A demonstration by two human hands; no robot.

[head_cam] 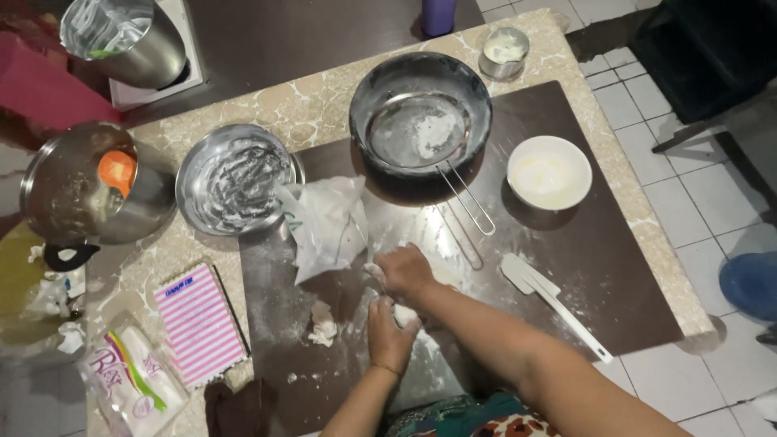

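Observation:
On a dark, flour-dusted mat [566, 267], both my hands work a small lump of white dough [402, 314]. My left hand [388, 336] is curled around the near side of the lump. My right hand [405, 271], floured and closed, presses down just beyond it, with bits of dough at its fingertips. A torn scrap of dough [324, 328] lies on the mat to the left of my left hand. A crumpled clear plastic bag [328, 222] with white powder sits right beside my right hand.
A steel bowl [360, 121] holding a wire sieve [421, 129] stands at the back, with a white bowl [549, 171] and a white spatula [550, 299] to the right. On the left are a smeared steel pan [235, 178], a pot [73, 186], a pink striped packet [198, 324] and a small steel cup [503, 53].

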